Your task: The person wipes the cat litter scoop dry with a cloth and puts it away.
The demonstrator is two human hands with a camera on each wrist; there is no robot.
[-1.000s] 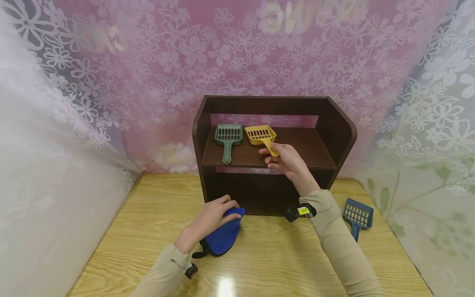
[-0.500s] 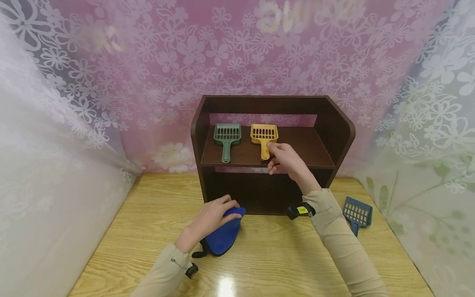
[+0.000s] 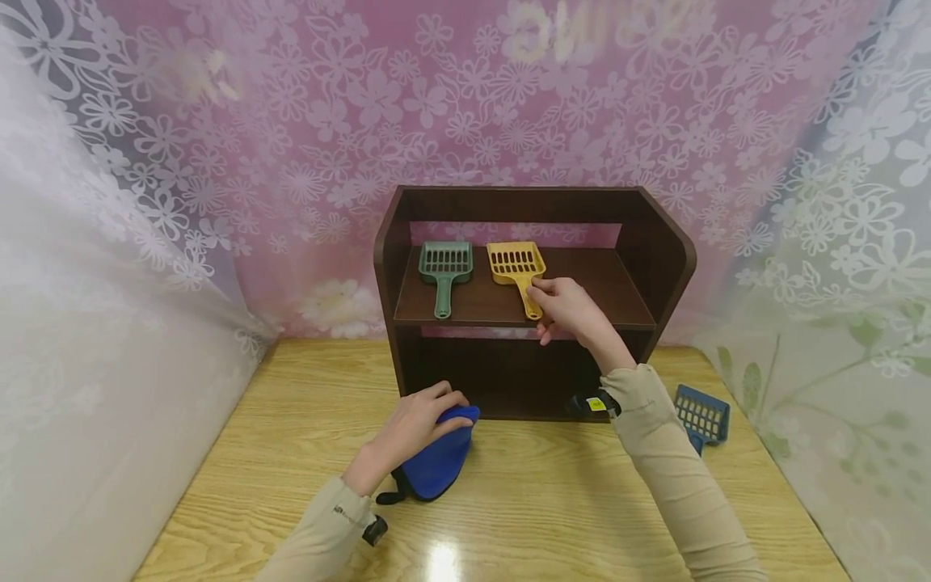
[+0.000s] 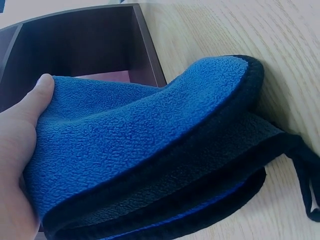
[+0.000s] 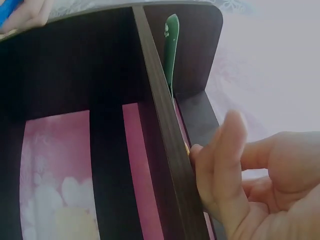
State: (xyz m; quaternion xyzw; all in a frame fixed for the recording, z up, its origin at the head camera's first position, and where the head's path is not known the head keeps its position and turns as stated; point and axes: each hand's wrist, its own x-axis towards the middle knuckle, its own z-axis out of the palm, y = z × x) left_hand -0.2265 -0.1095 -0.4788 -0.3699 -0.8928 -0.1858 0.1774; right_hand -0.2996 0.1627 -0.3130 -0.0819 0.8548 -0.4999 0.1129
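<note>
My right hand [image 3: 570, 309] pinches the handle of a yellow litter scoop [image 3: 518, 260] on the upper shelf of a dark brown rack [image 3: 596, 283]. The scoop's slotted pan lies at the back and its handle slants toward the front right. To its left lies a green litter scoop [image 3: 445, 275], handle forward. On the table, my left hand [image 3: 414, 427] grips a folded blue fleecy cloth [image 4: 130, 125] with black edging and a black loop [image 4: 305, 175]. In the right wrist view the shelf edge hides nearly all of the yellow scoop.
A blue litter scoop [image 3: 702, 416] lies on the wooden table [image 3: 538, 501] right of the rack, its handle partly behind my right sleeve [image 3: 676, 469]. The rack's lower compartment [image 3: 494, 376] is below the scoops. Flower-patterned curtains [image 3: 465, 105] surround the table.
The yellow scoop first turned straighter and moved slightly right; since then its handle has swung right again and toward the front, with my right hand on it. My left hand and the cloth stay put.
</note>
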